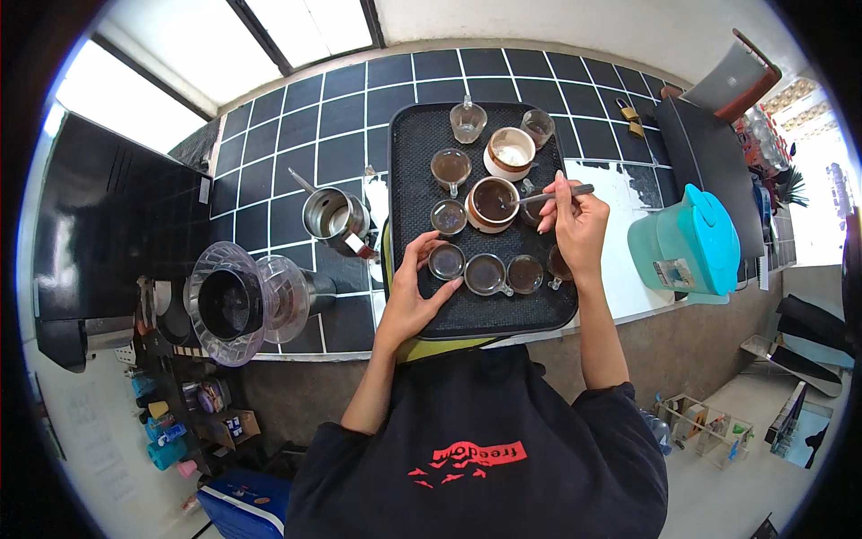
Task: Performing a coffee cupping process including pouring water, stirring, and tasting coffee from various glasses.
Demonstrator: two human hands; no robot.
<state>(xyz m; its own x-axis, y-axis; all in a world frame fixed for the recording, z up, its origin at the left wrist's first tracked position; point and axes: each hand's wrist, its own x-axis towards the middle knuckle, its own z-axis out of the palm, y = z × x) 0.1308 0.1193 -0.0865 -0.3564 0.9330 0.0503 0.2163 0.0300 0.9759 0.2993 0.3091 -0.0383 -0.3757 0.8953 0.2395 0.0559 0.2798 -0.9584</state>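
My right hand [582,229] pinches a metal spoon [532,198] by its handle. The spoon's other end dips into a white-and-brown pot [482,221] of dark brown contents, near the middle of a black tray [413,162]. Thumb and fingers of my left hand [406,305] curl around a small glass cup [446,261] at the tray's left side. Dark contents also show in several more glass cups, among them one [486,274] beside it and one [451,167] farther back. Behind the dark pot stands a similar pot [509,153] of white contents.
An empty-looking glass mug [468,121] and a glass [538,128] stand at the tray's far end. Left of the tray are a metal pot [334,216] and a clear plastic container [226,304]. A turquoise pitcher [687,238] stands to the right, near the tiled counter's [346,112] front edge.
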